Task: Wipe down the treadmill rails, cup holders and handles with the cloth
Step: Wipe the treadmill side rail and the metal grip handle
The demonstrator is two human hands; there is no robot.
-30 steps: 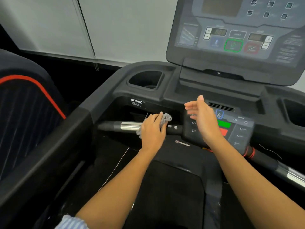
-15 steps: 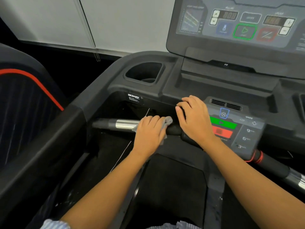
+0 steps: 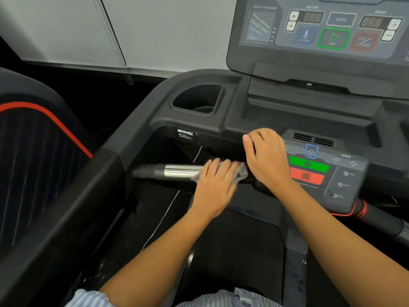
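Change: the right hand (image 3: 266, 159), which was hanging open in the air above the small keypad a second ago, is now resting palm-down on the left edge of the control pad (image 3: 327, 171); the left hand (image 3: 215, 187) is staying on the handle and sliding only slightly along it.
Meaning for the task: the right hand appears to be bracing the body, so the left is probably settling into firmer wiping strokes; the handle step is under way, and the cup holder (image 3: 198, 99) and side rail (image 3: 66, 207) look not yet reached.
Left fingers: curled loosely over the grey cloth (image 3: 240, 173), pressing it down onto the handle bar (image 3: 177, 171); they are gripping the cloth rather than closing fully round the bar.
Right fingers: bent and lying together, knuckles up, holding nothing; they are touching the console edge only.
Cloth: bunching under the left palm, one fold sticking out to the right, just beside the right wrist.
Handle: the chrome section is showing bare to the left of the cloth, with black grip beyond it.
Next: likely sweeping the cloth leftward over the chrome.
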